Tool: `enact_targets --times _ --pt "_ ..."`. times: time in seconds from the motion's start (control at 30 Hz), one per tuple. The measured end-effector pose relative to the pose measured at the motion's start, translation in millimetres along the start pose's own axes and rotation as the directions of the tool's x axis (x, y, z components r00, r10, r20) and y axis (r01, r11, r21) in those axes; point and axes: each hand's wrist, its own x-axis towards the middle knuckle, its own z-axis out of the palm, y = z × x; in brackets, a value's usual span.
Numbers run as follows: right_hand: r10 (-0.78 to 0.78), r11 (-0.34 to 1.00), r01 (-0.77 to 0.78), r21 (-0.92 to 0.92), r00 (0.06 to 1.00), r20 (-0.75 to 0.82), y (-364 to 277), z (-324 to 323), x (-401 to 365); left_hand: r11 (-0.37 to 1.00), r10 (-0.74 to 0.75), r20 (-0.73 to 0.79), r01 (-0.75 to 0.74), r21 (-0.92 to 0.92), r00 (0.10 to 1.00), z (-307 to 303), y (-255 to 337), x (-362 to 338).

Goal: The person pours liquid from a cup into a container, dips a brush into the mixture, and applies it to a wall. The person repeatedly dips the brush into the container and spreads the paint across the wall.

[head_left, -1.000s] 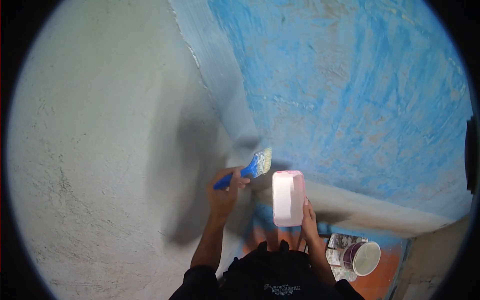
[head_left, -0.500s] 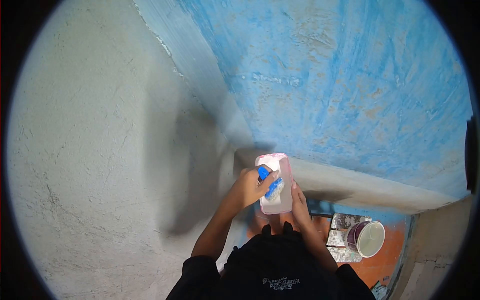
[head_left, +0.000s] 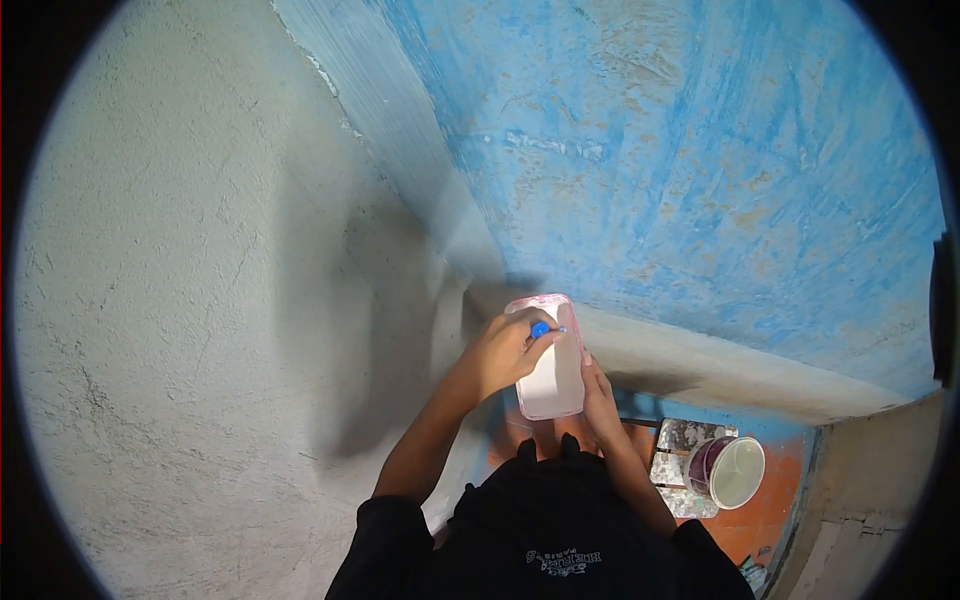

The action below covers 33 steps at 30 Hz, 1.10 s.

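My left hand (head_left: 507, 352) is closed round the blue handle (head_left: 541, 329) of a paintbrush, which I see nearly end-on. Its bristles are hidden beneath my fingers, over the far half of a pink-rimmed plastic container (head_left: 552, 414). White paint (head_left: 545, 385) lies inside the container. My right hand (head_left: 599, 402) grips the container along its right side and holds it up in front of my body.
A rough grey wall (head_left: 180, 280) rises on the left, meeting a blotchy blue wall (head_left: 680, 180) ahead. Low on the right, a bucket (head_left: 738, 472) rests on a paint-spattered stool (head_left: 683, 463) above an orange floor (head_left: 785, 490). A ledge (head_left: 720, 365) runs along the blue wall's foot.
My left hand has moved toward the container's far end and turned the brush more upright, so its bristles no longer show. The container has shifted slightly up in view.
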Motion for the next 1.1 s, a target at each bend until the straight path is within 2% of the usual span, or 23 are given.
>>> enact_targets --times 0.17,0.37,0.47,0.57,0.67,0.7,0.8,0.9,1.03,1.1 --pt "-0.008 1.000 0.008 -0.012 1.000 -0.002 3 -3 2 0.979 0.193 -0.082 -0.186 0.089 0.978 -3 -2 9" --pt "0.005 1.000 -0.005 0.002 1.000 -0.002 8 -8 1 0.938 0.315 0.063 -0.321 0.130 0.947 13 -28 15" --pt "0.034 0.999 -0.034 0.003 0.999 -0.015 10 -12 3 0.977 0.206 0.170 -0.212 0.021 0.964 10 -12 4" --pt "0.023 1.000 -0.022 0.011 0.999 -0.028 4 -10 1 0.995 0.096 0.155 -0.090 -0.049 0.983 7 -11 -3" --pt "-0.009 1.000 0.009 0.015 0.999 -0.031 1 -9 -1 0.993 -0.020 -0.047 0.014 -0.115 0.999 -2 -16 -11" --pt "-0.019 1.000 0.020 0.014 0.999 -0.031 1 -9 -1 0.971 -0.004 -0.180 -0.039 -0.236 0.984 2 -22 -12" --pt "-0.024 1.000 0.024 0.005 0.999 -0.043 2 -6 -3 0.916 -0.214 -0.399 0.040 -0.400 0.892 8 -20 -14" --pt "-0.038 0.999 0.039 0.016 0.999 -0.021 4 -2 -5 0.842 -0.333 -0.509 0.007 -0.540 0.794 30 -27 -17" --pt "-0.004 0.999 0.004 0.048 1.000 -0.008 18 -3 -3 0.787 -0.341 -0.570 -0.105 -0.608 0.748 61 -29 -19" --pt "0.013 0.998 -0.013 0.062 1.000 -0.004 20 -4 -4 0.805 -0.339 -0.575 -0.086 -0.587 0.745 70 -30 -22"
